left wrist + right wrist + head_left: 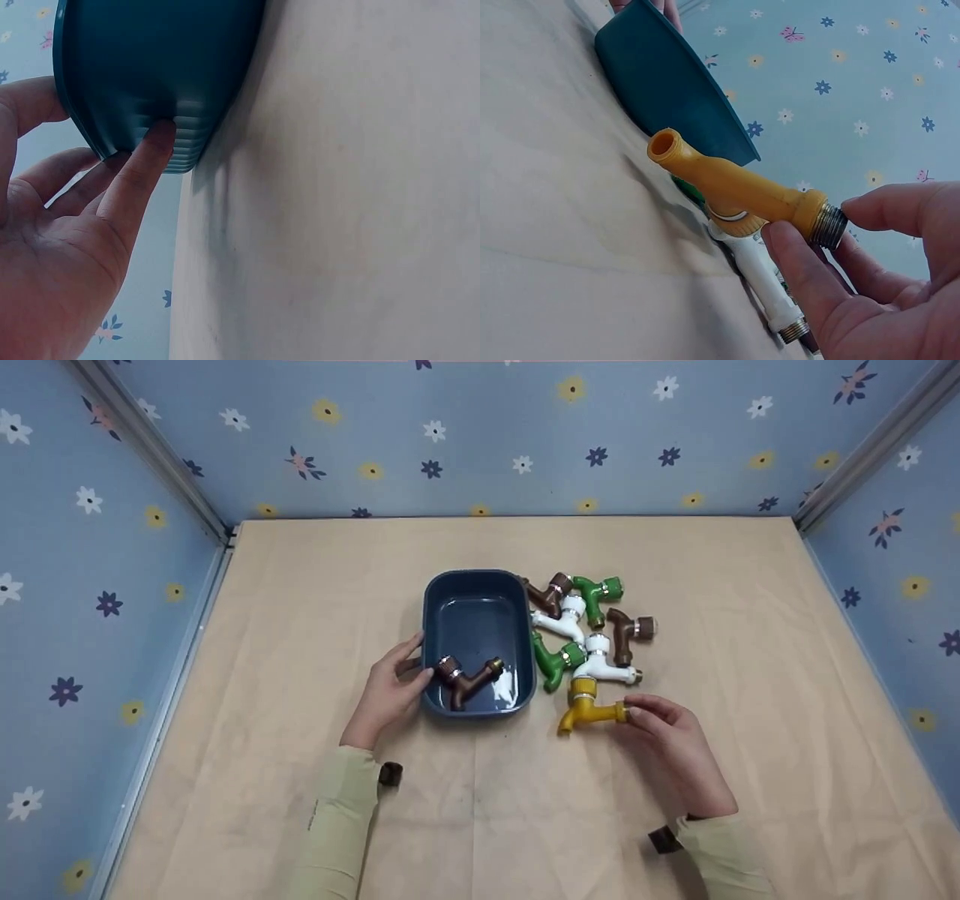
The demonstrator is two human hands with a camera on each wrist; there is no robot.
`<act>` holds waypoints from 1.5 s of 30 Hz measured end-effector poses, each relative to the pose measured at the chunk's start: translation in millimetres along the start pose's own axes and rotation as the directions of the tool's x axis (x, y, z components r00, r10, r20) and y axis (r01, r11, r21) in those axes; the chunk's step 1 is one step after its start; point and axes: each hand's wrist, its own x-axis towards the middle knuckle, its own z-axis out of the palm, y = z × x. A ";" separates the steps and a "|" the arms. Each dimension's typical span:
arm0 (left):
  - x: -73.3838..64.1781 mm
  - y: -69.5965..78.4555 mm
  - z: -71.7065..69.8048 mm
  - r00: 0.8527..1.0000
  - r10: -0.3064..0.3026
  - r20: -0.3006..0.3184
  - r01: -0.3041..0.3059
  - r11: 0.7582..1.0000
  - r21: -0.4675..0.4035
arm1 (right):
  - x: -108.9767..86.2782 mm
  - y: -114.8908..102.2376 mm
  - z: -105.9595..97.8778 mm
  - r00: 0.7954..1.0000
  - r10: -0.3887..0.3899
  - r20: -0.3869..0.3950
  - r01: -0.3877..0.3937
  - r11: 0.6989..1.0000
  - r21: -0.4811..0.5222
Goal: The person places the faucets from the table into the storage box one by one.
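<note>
A dark blue tub (pixel 480 579) stands on the cloth with one brown tap (pixel 466 687) lying inside it. Against the tub's left outer wall rest the fingertips and thumb of my left hand (pixel 390 686); the left wrist view shows its fingers (pixel 142 169) fairly straight at the wall and rim. My right hand (pixel 679 742) pinches a yellow tap (pixel 589 714) by its threaded metal end, with the spout pointing toward the tub. In the right wrist view, the yellow tap (pixel 735 184) appears in front of a white tap (pixel 761 277).
Right of the tub lie several more taps: green (pixel 598 592), brown (pixel 622 637), white (pixel 600 664), and another green one (pixel 555 664) close to the tub wall. A beige cloth (pixel 300 585) covers the table. Flowered blue panels (pixel 480 442) enclose its back and sides.
</note>
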 end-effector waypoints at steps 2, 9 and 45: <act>0.7 -1.0 0.5 1.000 0.003 -0.006 -0.003 1.000 0.009 | -0.9 -1.4 -0.2 1.000 0.004 0.002 -0.004 1.000 0.021; 1.1 1.3 0.7 1.000 0.014 0.002 -0.014 1.000 -0.013 | -2.1 -7.9 4.6 1.000 -0.005 0.007 0.004 0.989 0.149; -0.8 2.8 0.1 1.000 -0.008 0.001 0.008 1.000 -0.030 | 4.3 -33.6 26.0 0.995 -0.080 0.064 0.063 0.972 0.228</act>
